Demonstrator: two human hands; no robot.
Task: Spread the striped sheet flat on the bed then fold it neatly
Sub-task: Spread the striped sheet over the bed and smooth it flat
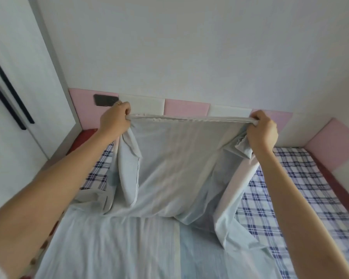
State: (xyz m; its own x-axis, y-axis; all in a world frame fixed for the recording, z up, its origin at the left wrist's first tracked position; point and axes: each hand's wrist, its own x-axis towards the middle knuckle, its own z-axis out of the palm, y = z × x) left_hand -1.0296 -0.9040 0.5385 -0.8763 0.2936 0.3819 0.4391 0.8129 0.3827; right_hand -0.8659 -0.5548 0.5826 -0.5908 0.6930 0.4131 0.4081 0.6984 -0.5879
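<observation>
A plain white wall rises behind the bed, with a band of pink and white padded wall panels (186, 107) along its far edge and round the right corner, and a white wardrobe door (18, 77) closing in the left side. The bed (294, 190) wears a blue-and-white checked cover.

Over it, the pale blue-grey striped cotton sheet (169, 164) is half raised. Its lower part lies across the near edge of the bed, and its upper edge is stretched taut in the air between both hands. The left hand (114, 119) is clenched round one bunched end of that edge and the right hand (262, 131) round the other, with loose corners hanging below each fist.

I'd say spreading is the step in hand, with folding not yet begun. To do it well, the held edge wants carrying level toward the far edge of the bed and lowering gently, with an even pull in both fists. The dangling flaps look likely to tuck under and will need drawing out toward the bed's left and right edges.
</observation>
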